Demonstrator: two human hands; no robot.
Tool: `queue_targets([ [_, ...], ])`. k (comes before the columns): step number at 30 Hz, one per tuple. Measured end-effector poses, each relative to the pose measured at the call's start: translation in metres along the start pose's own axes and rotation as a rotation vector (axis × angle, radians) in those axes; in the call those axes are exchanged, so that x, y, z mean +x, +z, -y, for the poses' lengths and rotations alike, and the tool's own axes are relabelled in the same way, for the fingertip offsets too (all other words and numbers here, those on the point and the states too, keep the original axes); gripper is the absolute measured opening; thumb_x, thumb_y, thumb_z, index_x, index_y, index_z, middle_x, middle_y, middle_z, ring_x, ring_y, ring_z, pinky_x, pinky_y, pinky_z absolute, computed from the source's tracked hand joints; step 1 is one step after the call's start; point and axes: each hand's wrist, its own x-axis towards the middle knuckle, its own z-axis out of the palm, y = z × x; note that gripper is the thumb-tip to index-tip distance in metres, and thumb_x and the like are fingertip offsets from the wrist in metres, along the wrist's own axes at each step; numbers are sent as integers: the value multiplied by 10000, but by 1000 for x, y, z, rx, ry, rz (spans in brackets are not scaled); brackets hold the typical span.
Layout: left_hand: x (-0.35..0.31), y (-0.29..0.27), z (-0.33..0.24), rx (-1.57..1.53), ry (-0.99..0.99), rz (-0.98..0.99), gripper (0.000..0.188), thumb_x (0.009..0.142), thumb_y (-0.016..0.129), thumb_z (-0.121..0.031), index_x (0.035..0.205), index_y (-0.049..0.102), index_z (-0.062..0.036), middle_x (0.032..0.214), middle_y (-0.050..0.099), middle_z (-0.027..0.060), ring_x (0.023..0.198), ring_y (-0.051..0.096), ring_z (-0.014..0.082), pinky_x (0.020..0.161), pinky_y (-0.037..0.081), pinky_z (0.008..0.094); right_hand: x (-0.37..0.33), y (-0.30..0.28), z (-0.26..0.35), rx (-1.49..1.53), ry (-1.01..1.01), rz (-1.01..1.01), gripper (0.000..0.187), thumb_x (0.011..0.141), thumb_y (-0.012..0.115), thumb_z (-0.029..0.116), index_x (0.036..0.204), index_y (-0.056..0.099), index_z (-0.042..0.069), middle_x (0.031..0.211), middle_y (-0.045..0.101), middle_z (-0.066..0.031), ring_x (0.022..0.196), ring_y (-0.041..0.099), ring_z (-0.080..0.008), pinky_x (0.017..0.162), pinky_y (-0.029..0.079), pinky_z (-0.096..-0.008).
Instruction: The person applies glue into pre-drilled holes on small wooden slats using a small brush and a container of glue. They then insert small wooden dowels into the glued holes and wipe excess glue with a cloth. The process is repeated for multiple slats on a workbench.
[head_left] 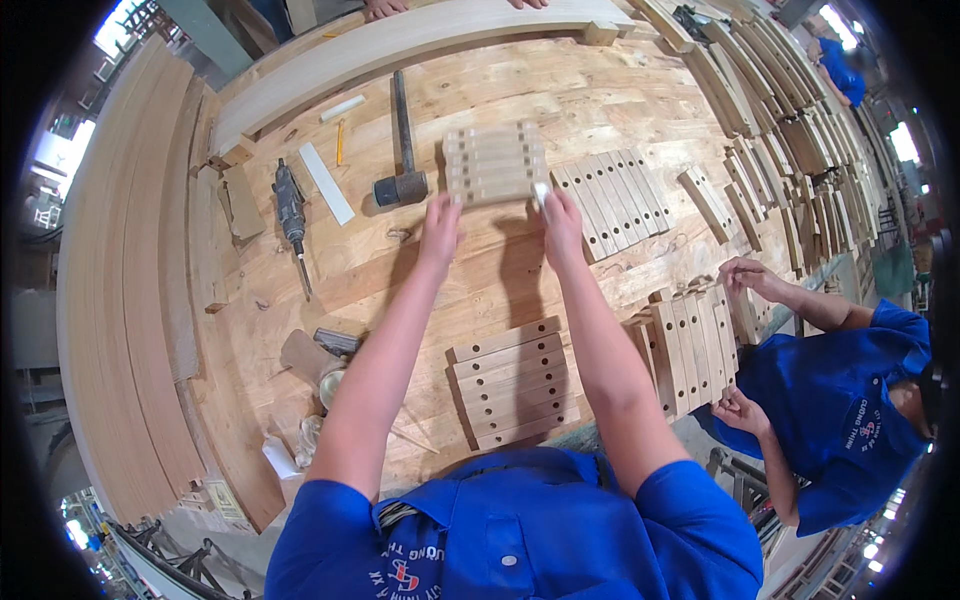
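Both my arms reach forward over the wooden workbench. Between my hands is a row of wooden slats [493, 165] with dark holes at both ends, blurred by motion. My left hand [440, 232] is closed on its near left corner, and my right hand [561, 222] grips the near right corner. Something small and white shows at my right fingertips, too blurred to name. Just right of that hand lies another row of drilled slats [613, 203]. A third row of slats [515, 385] rests on the bench between my forearms, close to my body.
A rubber mallet [400, 188], a power screwdriver [291, 212], a white strip [326, 184] and a pencil [339, 143] lie left. Long boards [125, 280] line the left edge. At right, a co-worker's hands [752, 277] touch stacked slats [690, 345]; more wooden pieces [800, 150] lie beyond.
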Motion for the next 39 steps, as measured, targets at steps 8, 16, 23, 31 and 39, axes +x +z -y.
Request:
queue_targets([
  [8, 2, -21, -10, -17, 74, 40, 372, 899, 516, -266, 1197, 464, -50, 1090, 584, 80, 816, 587, 139, 668, 457, 234, -16, 23, 35, 265, 241, -8, 185, 941, 455, 221, 1074, 474, 94, 881, 588, -86, 711, 585, -172, 617, 484, -285],
  [16, -186, -82, 60, -53, -87, -102, 221, 922, 476, -182, 1054, 557, -24, 959, 631, 65, 751, 569, 97, 653, 451, 220, -147, -96, 53, 270, 405, 55, 141, 917, 447, 218, 998, 475, 106, 663, 419, 6, 562, 364, -95, 569, 338, -269],
  [23, -297, -66, 112, 8, 10, -166, 309, 946, 434, -208, 1155, 505, 8, 1100, 586, 124, 964, 567, 168, 799, 452, 272, -238, -164, 39, 264, 513, 164, 200, 883, 454, 132, 1069, 472, 62, 775, 517, -42, 643, 472, -123, 624, 409, -279],
  [31, -288, -31, 115, -36, 222, -88, 534, 980, 302, -334, 1403, 207, -22, 1430, 279, 172, 1336, 263, 266, 1076, 238, 383, -256, -181, 17, 435, 516, 202, 215, 902, 451, 80, 1113, 454, 40, 893, 571, -106, 793, 580, -206, 702, 485, -329],
  [39, -278, -5, 133, -134, 331, -39, 625, 970, 251, -400, 1435, 43, -40, 1494, 105, 151, 1386, 102, 247, 1123, 74, 364, -254, -190, 6, 571, 464, 285, 220, 913, 471, 94, 1129, 455, 55, 973, 579, -107, 936, 583, -232, 773, 474, -337],
])
